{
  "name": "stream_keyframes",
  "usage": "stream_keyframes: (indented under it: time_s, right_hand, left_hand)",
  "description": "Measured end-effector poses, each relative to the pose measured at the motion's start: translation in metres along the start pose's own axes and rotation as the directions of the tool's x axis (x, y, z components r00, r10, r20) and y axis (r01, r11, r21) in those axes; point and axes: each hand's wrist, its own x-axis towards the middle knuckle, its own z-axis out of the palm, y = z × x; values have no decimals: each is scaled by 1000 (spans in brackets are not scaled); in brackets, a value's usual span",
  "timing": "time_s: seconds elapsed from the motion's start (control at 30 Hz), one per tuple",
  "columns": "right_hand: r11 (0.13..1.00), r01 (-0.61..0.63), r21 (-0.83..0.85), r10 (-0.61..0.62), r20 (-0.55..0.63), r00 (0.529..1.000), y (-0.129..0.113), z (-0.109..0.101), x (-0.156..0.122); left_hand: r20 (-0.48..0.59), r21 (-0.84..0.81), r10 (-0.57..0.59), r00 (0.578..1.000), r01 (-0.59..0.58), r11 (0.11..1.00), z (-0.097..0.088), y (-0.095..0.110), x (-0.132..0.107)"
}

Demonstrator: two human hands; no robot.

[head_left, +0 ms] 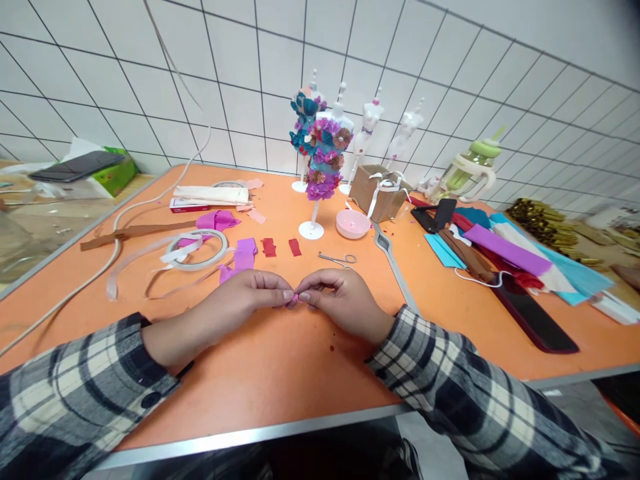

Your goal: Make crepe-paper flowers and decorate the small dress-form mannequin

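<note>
**Two hands pinch a tiny pink paper piece**

Head view: The left hand (pixel 245 293) and the right hand (pixel 340 297) meet in the middle, low over the orange table (pixel 280 373). Their fingertips are pressed together on a small pink paper piece (pixel 293 300). Most of it is hidden by the fingers. It looks very light, thin and soft, like crepe paper. It would tear or crush easily, so a gentle pinch at its edges seems best.

Just behind the hands lie small scissors (pixel 338 258), two red paper bits (pixel 281 247) and purple paper scraps (pixel 241 257). A tape roll (pixel 197 249) sits to the left. Farther back stands a little dress form covered in paper flowers (pixel 326 157), with a pink dish (pixel 353 223) beside it. Folded coloured paper sheets (pixel 510 257) lie well to the right.

The table is flat, smooth and cluttered. A white tiled wall (pixel 250 73) stands behind it.
</note>
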Motion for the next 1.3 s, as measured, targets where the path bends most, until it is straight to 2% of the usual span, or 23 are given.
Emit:
stream_keyframes:
  time_s: [0.13,0.27,0.47,0.53,0.6,0.67,0.73,0.8,0.87,0.9,0.93,0.97,1.0,1.03,1.07,1.1,1.17,1.3]
  right_hand:
    - [983,107,-147,-108,2,994,-3,-3,0]
    - [945,213,-248,-208,45,977,-2,-7,0]
    - [781,438,-445,-412,160,897,-3,-14,-3]
    - [746,451,-490,-455,120,883,-7,-14,-7]
    - [760,407,-506,-486,-28,873,-12,-13,-10]
    - [840,313,-444,-430,-191,883,-16,-9,-12]
    - [946,177,-272,-248,-253,935,-15,-4,-11]
    - [1000,-6,-29,1,-167,986,-11,1,-7]
    - [980,-142,139,153,-72,986,-7,6,-4]
    - [979,-139,149,154,-91,984,-5,7,-3]
    - [993,-77,89,91,-156,984,-4,8,-3]
    - [999,32,-39,-41,-235,971,-4,7,-4]
    - [963,162,-217,-221,-282,934,-4,6,-6]
    - [871,280,-404,-407,-271,872,-5,5,-8]
    - [742,365,-562,-556,-213,803,-6,3,-9]
    - [611,415,-675,-655,-136,744,-7,1,-11]
    - [417,429,-801,-735,-19,677,-9,-3,-12]
    - [214,407,-888,-771,102,629,-11,-5,-12]
  left_hand:
    - [20,-226,-82,996,84,970,4,0,-2]
    - [43,-360,-136,990,143,922,5,-2,-3]
    - [73,-414,-149,986,166,895,5,-2,-3]
    - [43,-404,-141,989,146,903,5,-1,-3]
    - [-33,-341,-102,994,85,936,5,-1,-3]
    - [-129,-183,-15,992,-9,983,4,0,-3]
    - [-190,20,93,977,-91,996,3,2,-3]
    - [-214,169,179,960,-144,975,4,5,-3]
    - [-228,243,229,946,-173,954,7,7,-4]
    - [-237,254,237,942,-176,951,8,8,-5]
    - [-250,249,232,940,-169,954,9,8,-5]
    - [-265,232,215,940,-155,960,10,9,-6]
    - [-280,204,193,941,-138,969,11,9,-6]
    - [-292,174,170,941,-122,977,11,9,-6]
    - [-297,149,151,943,-110,983,11,9,-6]
    - [-298,130,138,945,-103,986,11,8,-6]
    - [-291,101,124,949,-98,990,12,8,-6]
    - [-282,58,114,953,-102,993,16,7,-6]
